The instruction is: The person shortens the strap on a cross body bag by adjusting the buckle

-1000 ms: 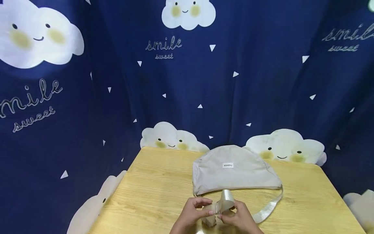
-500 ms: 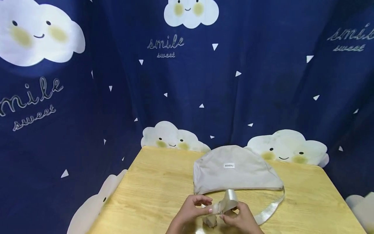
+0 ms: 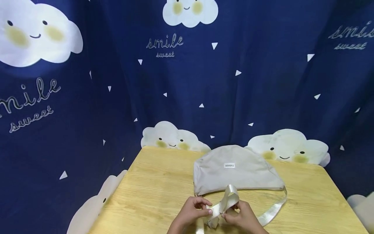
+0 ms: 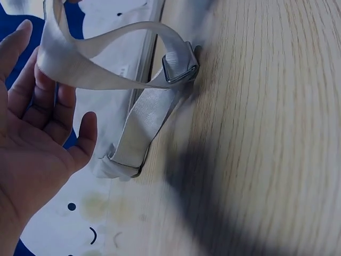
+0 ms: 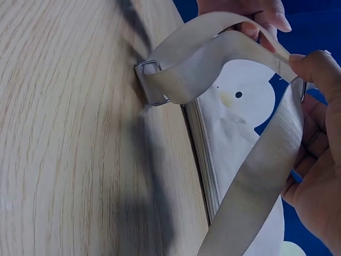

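A pale beige handbag (image 3: 236, 177) with a small label lies on the wooden table, its webbing strap (image 3: 229, 195) raised in a loop between my two hands. My left hand (image 3: 191, 211) holds a stretch of strap at its fingertips; in the left wrist view the strap (image 4: 80, 66) crosses those fingers. With thumb and fingers, my right hand (image 3: 242, 216) pinches the strap at a metal slider (image 5: 303, 90). A rectangular metal ring (image 5: 152, 82) sits further along the strap, close over the table in the right wrist view.
The wooden table (image 3: 157, 182) extends to both sides of the bag. A blue curtain (image 3: 187, 81) with smiling clouds hangs behind it. A slack length of strap (image 3: 273, 213) curves from the bag's right corner toward my right hand.
The strap loop has risen slightly and twisted, and the stretch between my hands now slants. My right hand has shifted a little to the right; my left hand has stayed nearly in place.
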Motion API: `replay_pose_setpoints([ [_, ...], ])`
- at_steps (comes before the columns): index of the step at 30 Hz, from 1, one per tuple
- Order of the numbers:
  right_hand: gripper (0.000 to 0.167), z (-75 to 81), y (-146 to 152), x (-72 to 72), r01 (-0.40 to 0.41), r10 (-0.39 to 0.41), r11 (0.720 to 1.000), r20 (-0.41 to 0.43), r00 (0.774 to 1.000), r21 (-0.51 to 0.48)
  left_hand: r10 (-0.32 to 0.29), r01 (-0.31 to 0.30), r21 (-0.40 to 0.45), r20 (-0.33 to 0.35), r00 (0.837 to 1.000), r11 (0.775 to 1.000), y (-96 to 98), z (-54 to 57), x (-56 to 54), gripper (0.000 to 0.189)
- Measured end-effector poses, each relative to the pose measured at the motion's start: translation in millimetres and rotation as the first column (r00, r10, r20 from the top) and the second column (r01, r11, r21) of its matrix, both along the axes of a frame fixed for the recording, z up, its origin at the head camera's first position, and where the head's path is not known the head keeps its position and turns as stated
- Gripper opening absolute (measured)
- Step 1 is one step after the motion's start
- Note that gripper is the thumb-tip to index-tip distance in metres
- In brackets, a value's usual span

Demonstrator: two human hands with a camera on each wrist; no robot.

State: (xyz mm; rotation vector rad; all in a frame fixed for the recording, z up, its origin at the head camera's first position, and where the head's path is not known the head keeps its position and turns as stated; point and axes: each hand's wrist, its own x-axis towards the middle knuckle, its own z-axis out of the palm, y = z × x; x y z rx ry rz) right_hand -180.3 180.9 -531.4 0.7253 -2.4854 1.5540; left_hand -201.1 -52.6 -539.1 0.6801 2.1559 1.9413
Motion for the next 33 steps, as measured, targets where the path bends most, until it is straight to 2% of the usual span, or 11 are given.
replay_pose_setpoints([
  [4,0.030,-2.1,-1,-2.7,0.020,-0.020,1.000,-0.068,0.997,0.003,-0.027,0.027,0.036,-0.006,1.000,0.999,4.2,0.9,-2.5,0.017],
  [8,0.032,-8.8,-4,2.4,0.049,-0.049,0.999,-0.001,0.999,-0.011,-0.047,0.044,0.070,0.043,0.998,0.997,6.3,-4.2,0.9,0.016],
  [11,0.034,-12.8,-6,7.1,0.062,-0.062,0.998,0.015,0.998,-0.017,-0.052,0.049,0.088,0.030,0.998,0.995,8.1,-9.8,3.7,0.014],
  [14,0.036,-12.5,-8,9.6,0.090,-0.091,0.996,-0.048,0.995,-0.015,-0.045,0.046,0.099,-0.008,0.999,0.994,11.2,-11.8,4.8,0.010],
  [17,0.035,-11.8,-9,12.4,0.125,-0.127,0.992,-0.108,0.986,-0.022,-0.045,0.045,0.094,-0.011,0.999,0.995,11.6,-11.5,5.7,0.010],
  [19,0.035,-12.6,-11,13.6,0.128,-0.131,0.991,-0.113,0.985,-0.033,-0.045,0.045,0.095,0.000,0.999,0.994,8.5,-8.6,7.8,0.012],
  [21,0.036,-15.3,-13,13.7,0.094,-0.098,0.994,-0.107,0.989,-0.049,-0.043,0.042,0.098,0.007,0.999,0.994,2.6,-4.5,11.5,0.013],
  [25,0.038,-14.5,-17,12.1,0.057,-0.066,0.997,-0.153,0.986,-0.061,-0.016,0.016,0.104,0.001,1.000,0.994,-8.5,10.3,18.4,0.014],
  [29,0.037,-6.8,-13,13.7,0.130,-0.136,0.991,-0.205,0.969,-0.041,0.004,-0.005,0.090,0.008,1.000,0.996,-11.0,21.4,20.9,0.014],
  [33,0.037,6.1,-10,18.5,0.178,-0.180,0.984,-0.191,0.965,-0.030,0.002,-0.004,0.090,0.014,1.000,0.996,-8.3,25.4,21.6,0.016],
])
